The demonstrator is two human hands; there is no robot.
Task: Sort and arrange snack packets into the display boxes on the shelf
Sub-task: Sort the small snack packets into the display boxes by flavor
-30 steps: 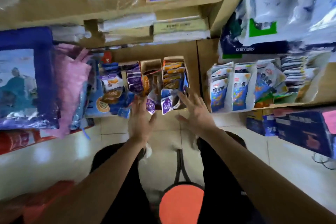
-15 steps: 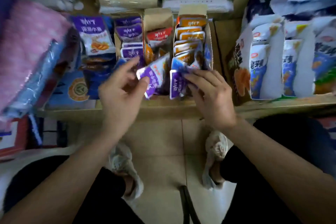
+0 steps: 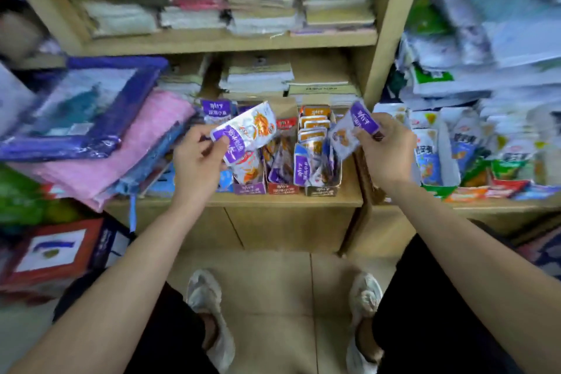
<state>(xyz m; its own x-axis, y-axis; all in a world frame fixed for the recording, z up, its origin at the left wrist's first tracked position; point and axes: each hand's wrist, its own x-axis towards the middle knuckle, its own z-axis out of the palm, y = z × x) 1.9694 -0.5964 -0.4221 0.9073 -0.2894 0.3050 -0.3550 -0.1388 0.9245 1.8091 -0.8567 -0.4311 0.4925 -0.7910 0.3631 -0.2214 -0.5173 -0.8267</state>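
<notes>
Shelf (image 3: 288, 200) front; left packet (image 3: 246, 130) purple end lower-left, right packet (image 3: 359, 121) upper-right.

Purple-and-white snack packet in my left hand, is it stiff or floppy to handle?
Probably floppy: the snack packet curves where the left hand pinches one end. Likely light, since that pinch alone holds it up. Its glossy film may be slippery.
</notes>
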